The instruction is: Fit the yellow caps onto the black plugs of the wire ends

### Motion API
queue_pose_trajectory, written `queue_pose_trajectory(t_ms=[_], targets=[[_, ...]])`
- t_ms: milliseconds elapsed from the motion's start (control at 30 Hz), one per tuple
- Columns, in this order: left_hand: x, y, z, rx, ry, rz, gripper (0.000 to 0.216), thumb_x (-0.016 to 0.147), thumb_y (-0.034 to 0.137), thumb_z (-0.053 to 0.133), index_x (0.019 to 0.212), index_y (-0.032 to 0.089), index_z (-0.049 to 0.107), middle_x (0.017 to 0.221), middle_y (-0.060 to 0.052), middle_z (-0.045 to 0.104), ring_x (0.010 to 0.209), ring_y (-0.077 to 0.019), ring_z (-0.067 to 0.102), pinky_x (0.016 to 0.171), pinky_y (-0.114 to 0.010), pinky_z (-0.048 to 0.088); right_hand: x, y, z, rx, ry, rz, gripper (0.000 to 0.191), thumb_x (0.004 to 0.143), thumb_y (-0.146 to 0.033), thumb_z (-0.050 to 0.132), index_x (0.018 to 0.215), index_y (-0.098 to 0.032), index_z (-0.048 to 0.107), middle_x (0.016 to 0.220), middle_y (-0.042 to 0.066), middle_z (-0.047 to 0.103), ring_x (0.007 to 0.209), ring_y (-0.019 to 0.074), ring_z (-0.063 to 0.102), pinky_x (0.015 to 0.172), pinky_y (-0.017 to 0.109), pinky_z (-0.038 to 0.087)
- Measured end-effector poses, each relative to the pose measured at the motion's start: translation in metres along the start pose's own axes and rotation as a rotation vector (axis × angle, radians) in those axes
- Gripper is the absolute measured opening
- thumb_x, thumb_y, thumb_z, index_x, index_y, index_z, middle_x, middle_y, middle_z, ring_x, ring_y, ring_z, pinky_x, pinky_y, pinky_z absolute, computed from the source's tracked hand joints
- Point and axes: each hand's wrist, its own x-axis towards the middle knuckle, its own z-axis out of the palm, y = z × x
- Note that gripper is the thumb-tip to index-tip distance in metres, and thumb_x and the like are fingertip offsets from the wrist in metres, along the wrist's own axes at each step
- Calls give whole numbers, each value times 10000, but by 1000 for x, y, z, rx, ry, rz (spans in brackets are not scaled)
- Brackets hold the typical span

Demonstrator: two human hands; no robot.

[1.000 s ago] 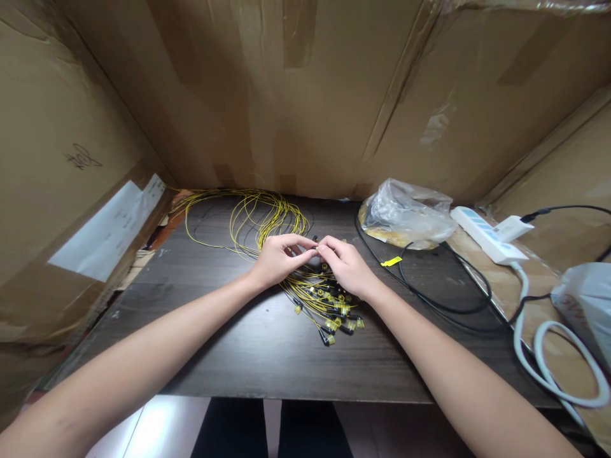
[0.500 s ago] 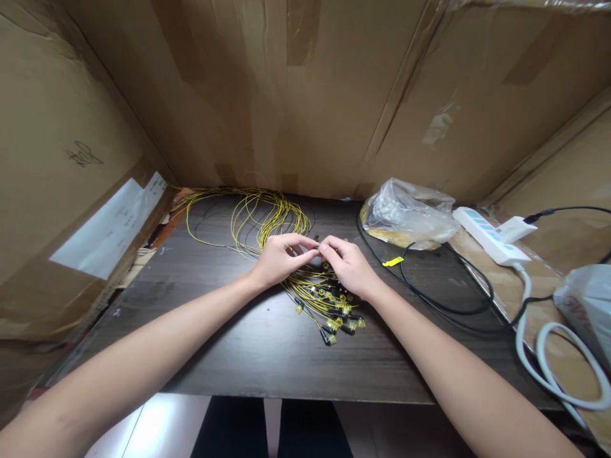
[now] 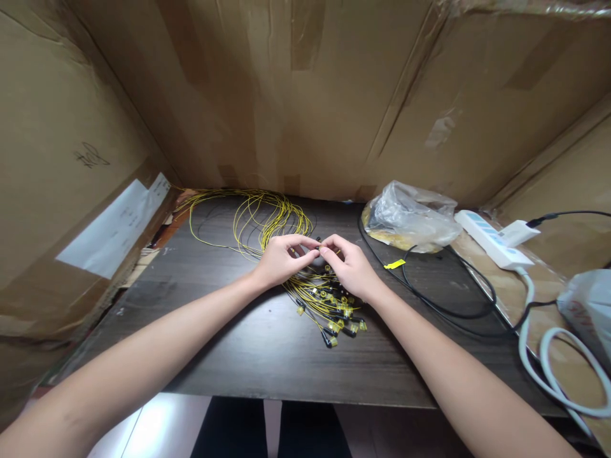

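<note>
Both hands meet above a bundle of thin yellow cables (image 3: 305, 299). Thumb and fingers of my left hand (image 3: 284, 257) are pinched together, and so are those of my right hand (image 3: 351, 264). Between the touching fingertips is a small dark piece (image 3: 318, 247), mostly hidden, so its exact kind cannot be made out. Under and in front of the hands, the cables fan out to several black ends with clear yellow caps (image 3: 334, 327). Behind my left hand the cables loop away in a loose coil (image 3: 277, 210) toward the back left.
Cardboard walls (image 3: 267, 114) enclose the dark wooden table (image 3: 214, 343). At the back right lies a clear plastic bag (image 3: 410, 213). A black cable (image 3: 443, 312) with a yellow tag (image 3: 394, 264) curves across the right side, near a white power strip (image 3: 491, 238) and a white plastic bag (image 3: 589, 312).
The view has shifted very slightly. Both hands keep their pinch at the same spot, with only small movement of the right fingertips.
</note>
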Motion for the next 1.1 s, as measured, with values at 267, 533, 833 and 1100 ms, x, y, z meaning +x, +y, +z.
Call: queue_pose_trajectory(t_ms=[267, 533, 833, 1100], targets=[[-2, 1, 0, 37, -12, 50, 129, 835, 206, 697, 919, 138, 768, 794, -39, 750, 584, -92, 628, 565, -192, 514, 0, 3, 2, -27, -47, -37, 450, 1005, -474, 383, 669, -199, 499, 630, -4, 522, 619, 146, 495, 633, 281, 374], [-1, 1, 0, 17, -21, 51, 166, 864, 232, 684, 961, 149, 790, 795, -50, 767, 584, -97, 631, 560, -199, 506, 1, 6, 3, -28, -44, -33, 441, 1010, -486, 387, 705, -200, 524, 669, 8, 564, 647, 160, 534, 655, 290, 399], [-1, 0, 1, -10, 18, 15, 135, 842, 246, 715, 908, 149, 780, 814, -52, 771, 599, -105, 642, 564, -206, 519, 1, 1, 1, 26, 19, 3, 268, 953, -406, 478, 802, -201, 562, 738, 3, 584, 676, 159, 523, 638, 278, 392], [-1, 0, -1, 8, -12, 62, 153, 862, 250, 706, 950, 159, 793, 808, -51, 759, 587, -96, 613, 561, -200, 497, 2, 3, 1, 50, -50, 16, 373, 974, -424, 432, 690, -201, 523, 661, -1, 539, 640, 154, 489, 619, 279, 383]])
